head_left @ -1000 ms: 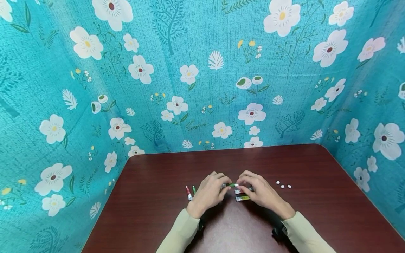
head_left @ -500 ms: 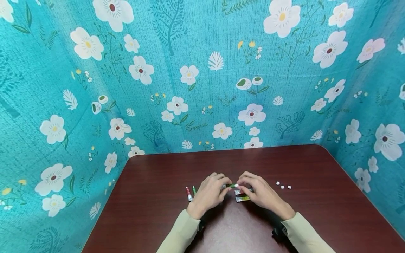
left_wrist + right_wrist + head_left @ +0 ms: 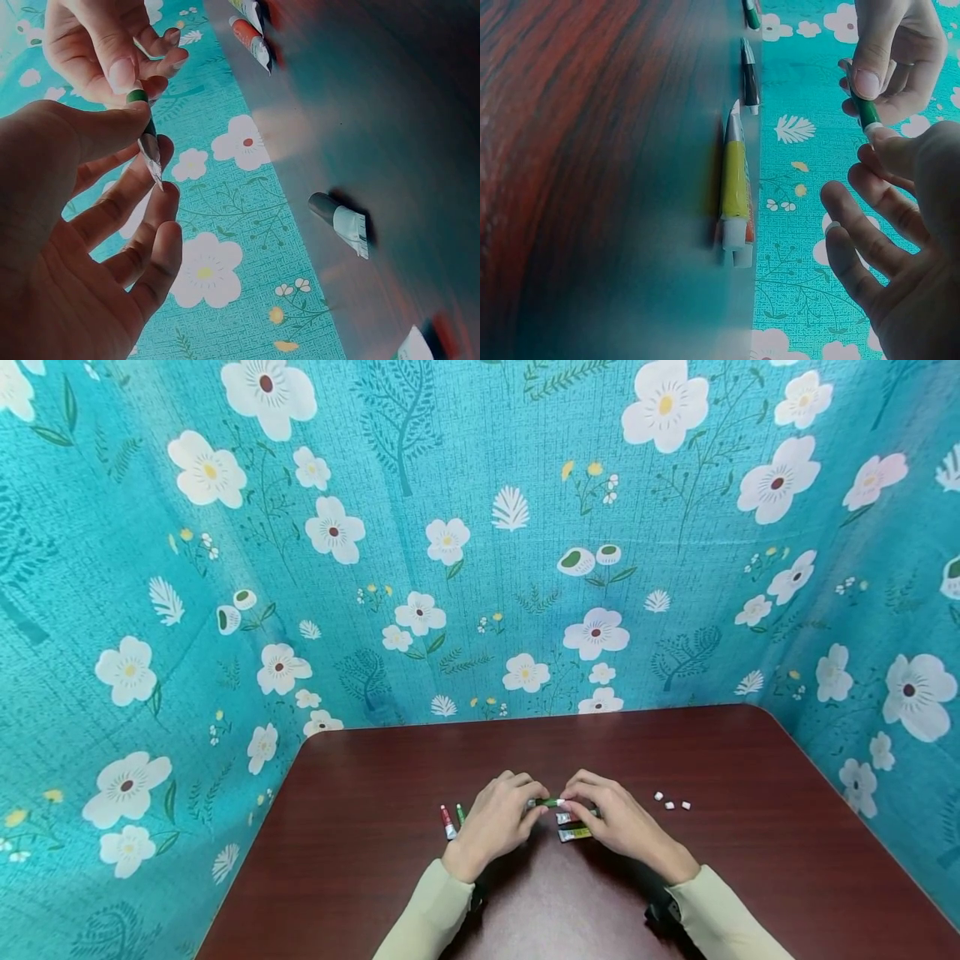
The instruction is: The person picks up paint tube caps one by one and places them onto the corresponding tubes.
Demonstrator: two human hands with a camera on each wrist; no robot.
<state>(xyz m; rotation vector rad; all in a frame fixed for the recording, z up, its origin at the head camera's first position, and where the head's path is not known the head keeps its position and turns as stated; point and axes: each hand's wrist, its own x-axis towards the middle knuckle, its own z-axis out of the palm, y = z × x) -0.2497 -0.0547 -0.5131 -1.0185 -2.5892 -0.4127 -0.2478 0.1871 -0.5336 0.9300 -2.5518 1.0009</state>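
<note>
Nothing has visibly changed over the last second, so I judge work at the white cap (image 3: 871, 127) not yet done: above the table (image 3: 375, 777), my left hand (image 3: 491, 820) pinches the green paint tube (image 3: 551, 802), my right hand (image 3: 621, 817) pinches its cap, other fingers loosely spread, three loose caps (image 3: 670, 806) lying right of the tube.

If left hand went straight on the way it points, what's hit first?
Probably the right hand, at the white-capped end of the green paint tube the left hand pinches; depth is hard to judge.
</note>
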